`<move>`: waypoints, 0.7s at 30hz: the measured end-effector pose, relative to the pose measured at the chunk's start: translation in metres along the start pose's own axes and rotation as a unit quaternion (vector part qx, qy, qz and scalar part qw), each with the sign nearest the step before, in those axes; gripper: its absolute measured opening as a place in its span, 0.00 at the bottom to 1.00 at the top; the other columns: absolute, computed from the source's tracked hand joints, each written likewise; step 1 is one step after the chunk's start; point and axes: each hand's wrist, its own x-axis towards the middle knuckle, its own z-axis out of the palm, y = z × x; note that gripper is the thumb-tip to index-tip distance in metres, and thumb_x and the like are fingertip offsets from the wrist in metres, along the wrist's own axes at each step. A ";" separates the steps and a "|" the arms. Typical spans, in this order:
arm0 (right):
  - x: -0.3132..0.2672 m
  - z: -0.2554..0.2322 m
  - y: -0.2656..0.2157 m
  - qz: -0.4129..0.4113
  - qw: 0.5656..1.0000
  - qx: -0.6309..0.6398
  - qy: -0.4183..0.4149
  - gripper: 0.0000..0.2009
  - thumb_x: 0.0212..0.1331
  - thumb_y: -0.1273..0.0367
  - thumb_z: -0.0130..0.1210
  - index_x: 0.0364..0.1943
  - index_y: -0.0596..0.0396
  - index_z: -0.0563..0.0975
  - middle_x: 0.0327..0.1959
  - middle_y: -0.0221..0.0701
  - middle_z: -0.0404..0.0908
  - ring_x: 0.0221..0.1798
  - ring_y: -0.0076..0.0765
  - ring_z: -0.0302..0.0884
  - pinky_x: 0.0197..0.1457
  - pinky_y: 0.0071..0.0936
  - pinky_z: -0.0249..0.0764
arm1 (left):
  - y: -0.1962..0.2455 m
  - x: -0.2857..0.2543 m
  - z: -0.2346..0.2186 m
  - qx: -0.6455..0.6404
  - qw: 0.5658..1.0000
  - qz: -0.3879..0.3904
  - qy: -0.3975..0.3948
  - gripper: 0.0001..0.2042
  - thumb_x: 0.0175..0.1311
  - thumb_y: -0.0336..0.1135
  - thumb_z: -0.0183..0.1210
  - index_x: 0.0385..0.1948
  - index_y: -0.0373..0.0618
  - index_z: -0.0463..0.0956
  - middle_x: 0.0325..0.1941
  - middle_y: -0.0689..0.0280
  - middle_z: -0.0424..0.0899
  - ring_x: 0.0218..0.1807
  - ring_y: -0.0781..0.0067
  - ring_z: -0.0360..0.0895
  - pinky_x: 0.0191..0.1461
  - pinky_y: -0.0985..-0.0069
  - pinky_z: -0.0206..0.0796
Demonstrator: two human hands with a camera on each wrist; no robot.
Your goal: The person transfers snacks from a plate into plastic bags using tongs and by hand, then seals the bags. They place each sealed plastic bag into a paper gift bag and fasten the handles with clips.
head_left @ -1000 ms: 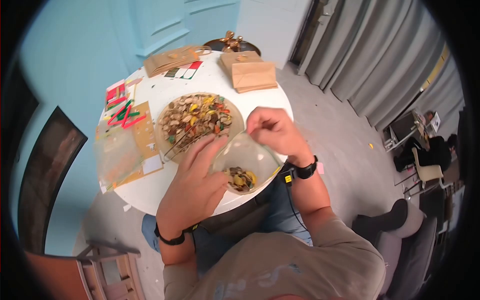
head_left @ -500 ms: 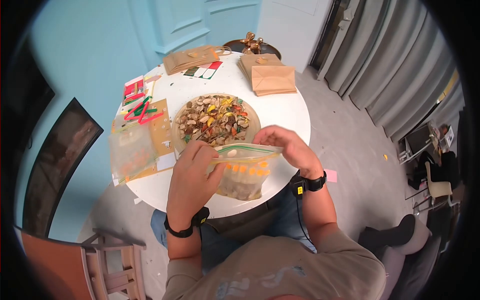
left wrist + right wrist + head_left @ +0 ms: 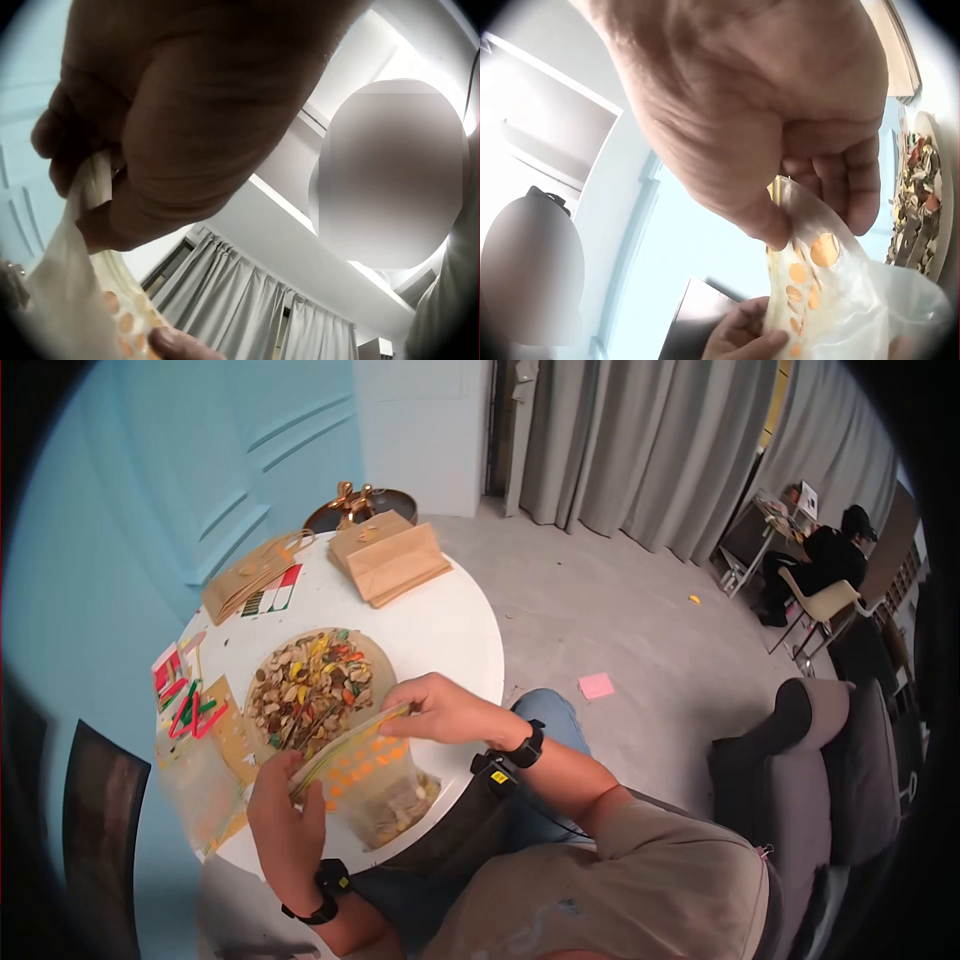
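A clear zip bag (image 3: 375, 785) with orange dots below its zip hangs over the table's near edge, with dried pieces gathered at its bottom. At one end of the bag's top, my left hand (image 3: 280, 815) pinches the edge between thumb and fingers; the left wrist view shows the plastic (image 3: 64, 277) between them. My right hand (image 3: 445, 710) grips the other top corner, its thumb (image 3: 769, 225) lying against the zip strip in the right wrist view. Just beyond the bag sits a round plate (image 3: 378, 660) heaped with mixed dried potpourri (image 3: 310, 685), tongs partly visible on it.
Brown paper bags (image 3: 395, 565) and another stack of paper bags (image 3: 245, 580) stand at the table's far side. Red and green clips (image 3: 190, 710) lie at left, near another clear bag (image 3: 200, 790). A pink paper (image 3: 596, 685) is on the floor. One person (image 3: 825, 555) sits far right.
The bag's wide mouth has been drawn into a narrow line, and the right hand now grips its corner. The head view has swung right, shifting the table leftward in it.
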 end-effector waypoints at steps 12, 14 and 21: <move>0.014 -0.004 -0.032 -0.159 0.981 -0.101 -0.052 0.11 0.67 0.68 0.74 0.47 0.60 0.88 0.43 0.36 0.91 0.48 0.41 0.89 0.54 0.37 0.81 | -0.008 0.009 -0.009 -0.063 0.997 0.045 -0.011 0.07 0.61 0.18 0.70 0.33 0.33 0.78 0.32 0.57 0.78 0.35 0.55 0.76 0.43 0.66 0.69; 0.019 -0.004 -0.045 -0.183 0.972 -0.132 -0.061 0.11 0.66 0.68 0.74 0.46 0.60 0.89 0.42 0.38 0.91 0.48 0.46 0.89 0.54 0.40 0.82 | -0.008 0.009 -0.007 -0.063 0.996 0.052 -0.018 0.07 0.61 0.18 0.69 0.33 0.34 0.78 0.32 0.57 0.78 0.35 0.55 0.76 0.43 0.66 0.69; 0.032 0.000 -0.075 -0.189 0.932 -0.277 -0.140 0.12 0.60 0.67 0.68 0.29 0.65 0.82 0.29 0.49 0.82 0.39 0.61 0.82 0.44 0.53 0.74 | -0.004 0.006 -0.004 -0.061 0.996 0.056 -0.031 0.07 0.63 0.18 0.69 0.34 0.33 0.78 0.33 0.57 0.78 0.35 0.56 0.77 0.42 0.66 0.70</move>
